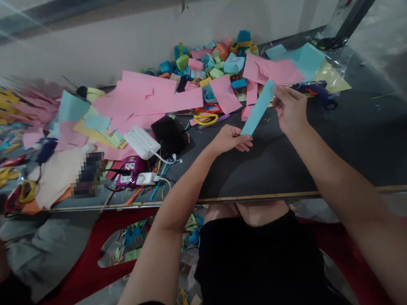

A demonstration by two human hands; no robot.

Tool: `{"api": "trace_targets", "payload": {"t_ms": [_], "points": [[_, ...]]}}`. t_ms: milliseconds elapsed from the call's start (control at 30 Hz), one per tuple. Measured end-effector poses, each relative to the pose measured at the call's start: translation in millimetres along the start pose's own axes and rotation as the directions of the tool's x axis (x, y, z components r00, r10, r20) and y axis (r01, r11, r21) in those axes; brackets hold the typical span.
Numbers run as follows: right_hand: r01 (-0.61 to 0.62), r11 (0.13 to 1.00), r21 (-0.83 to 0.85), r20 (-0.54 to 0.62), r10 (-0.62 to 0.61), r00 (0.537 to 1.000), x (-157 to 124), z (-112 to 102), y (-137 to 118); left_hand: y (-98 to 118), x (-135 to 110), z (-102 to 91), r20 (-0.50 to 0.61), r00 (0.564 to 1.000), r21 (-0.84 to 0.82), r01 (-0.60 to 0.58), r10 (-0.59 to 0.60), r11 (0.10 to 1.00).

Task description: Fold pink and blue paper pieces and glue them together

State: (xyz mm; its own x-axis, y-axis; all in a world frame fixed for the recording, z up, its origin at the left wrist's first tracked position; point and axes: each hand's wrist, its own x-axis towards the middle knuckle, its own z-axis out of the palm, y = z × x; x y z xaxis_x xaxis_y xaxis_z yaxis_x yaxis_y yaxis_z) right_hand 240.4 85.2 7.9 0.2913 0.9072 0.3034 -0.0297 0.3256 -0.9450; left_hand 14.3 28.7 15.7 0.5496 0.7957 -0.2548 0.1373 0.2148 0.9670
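A light blue paper strip (258, 108) is stretched slantwise above the dark tabletop between my two hands. My left hand (231, 139) pinches its lower end, and my right hand (290, 107) grips the upper end between thumb and fingers. Just beyond the strip lie pink paper pieces (226, 94) and scissors with yellow and red handles (206, 119). A dark blue glue gun (317, 90) rests behind my right hand.
Pink sheets (138, 96) cover the table's left middle. Small folded paper pieces (217, 61) are heaped by the wall. A white power bank (141, 142), a purple power strip (130, 171) and cables lie left of my left arm. Another person sits at far left.
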Motion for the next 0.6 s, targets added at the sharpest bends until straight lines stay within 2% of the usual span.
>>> {"api": "trace_targets", "payload": {"t_ms": [133,267,400,500,567,600], "points": [[0.021,0.999,0.038,0.009,-0.021,1.0,2.0,-1.4,5.1,3.4,-2.3,-2.2,0.027,1.0,0.006,0.015,-0.015,1.0],[-0.033,0.996,0.085,-0.05,0.037,0.998,-1.3,1.9,5.3,6.9,-4.7,-1.6,0.054,0.999,-0.016,0.0,0.001,1.0],[-0.043,0.994,0.105,-0.093,0.053,0.994,-1.1,3.5,7.9,9.7,-5.3,-0.6,-0.027,0.999,-0.033,-0.047,0.046,0.998],[-0.022,0.998,0.059,-0.131,0.029,0.991,3.6,1.5,10.1,10.5,-5.1,0.6,-0.057,0.997,-0.026,-0.055,0.053,0.998],[0.033,0.999,0.004,-0.189,-0.032,0.981,4.7,-0.6,6.4,10.4,-4.4,1.4,-0.102,0.993,-0.036,-0.057,0.053,0.998],[0.094,0.995,-0.034,-0.217,-0.099,0.971,3.4,-1.5,2.6,10.2,-3.9,1.6,-0.132,0.99,-0.053,-0.062,0.055,0.997]]}}
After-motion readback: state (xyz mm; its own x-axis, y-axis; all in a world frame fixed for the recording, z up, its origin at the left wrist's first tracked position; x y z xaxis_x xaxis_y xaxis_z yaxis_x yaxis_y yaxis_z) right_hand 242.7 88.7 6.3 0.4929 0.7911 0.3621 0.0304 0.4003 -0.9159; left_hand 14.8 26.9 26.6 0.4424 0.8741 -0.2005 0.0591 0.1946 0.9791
